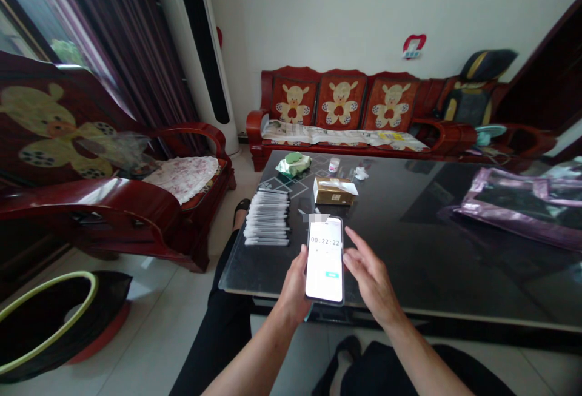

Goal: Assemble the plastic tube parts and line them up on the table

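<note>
My left hand (294,287) is closed around the left side of a smartphone (324,261), which is held upright near the table's front edge. The phone's bright white screen shows a timer reading 00:22:22 and a small blue button. My right hand (371,278) is beside the phone's right edge, index finger stretched out and the other fingers partly bent. Whether its fingertips touch the phone I cannot tell. Left of the phone, a stack of slim white-and-grey pens (267,219) lies in a row on the black table (409,262). Behind the phone stands a gold tissue box (335,192).
Green wet wipes (293,164), a small white tub (334,165) and a crumpled tissue (361,173) lie farther back. A purple-edged clear bag (522,205) covers the table's right side. A lined bin (50,323) stands lower left, near a wooden armchair (182,226).
</note>
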Available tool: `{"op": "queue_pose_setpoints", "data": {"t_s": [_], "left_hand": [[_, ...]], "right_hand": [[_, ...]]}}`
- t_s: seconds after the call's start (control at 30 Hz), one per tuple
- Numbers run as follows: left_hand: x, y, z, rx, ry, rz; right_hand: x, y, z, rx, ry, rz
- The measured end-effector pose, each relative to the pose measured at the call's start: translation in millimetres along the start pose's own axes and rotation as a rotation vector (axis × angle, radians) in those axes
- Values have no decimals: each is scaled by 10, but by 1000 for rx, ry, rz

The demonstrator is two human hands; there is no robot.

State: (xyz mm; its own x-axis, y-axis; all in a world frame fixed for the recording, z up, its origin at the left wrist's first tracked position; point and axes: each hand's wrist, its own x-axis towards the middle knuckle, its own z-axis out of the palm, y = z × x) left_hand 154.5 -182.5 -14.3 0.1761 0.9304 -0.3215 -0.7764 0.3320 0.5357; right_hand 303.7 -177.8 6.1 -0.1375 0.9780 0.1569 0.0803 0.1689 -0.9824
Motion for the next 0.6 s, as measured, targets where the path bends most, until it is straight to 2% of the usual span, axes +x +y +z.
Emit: {"op": "queue_pose_setpoints", "data": {"t_s": [0.6], "left_hand": [[1,-33,-26,5,14,-7]], "right_hand": [[-1,7,0,-19,19,1]]}}
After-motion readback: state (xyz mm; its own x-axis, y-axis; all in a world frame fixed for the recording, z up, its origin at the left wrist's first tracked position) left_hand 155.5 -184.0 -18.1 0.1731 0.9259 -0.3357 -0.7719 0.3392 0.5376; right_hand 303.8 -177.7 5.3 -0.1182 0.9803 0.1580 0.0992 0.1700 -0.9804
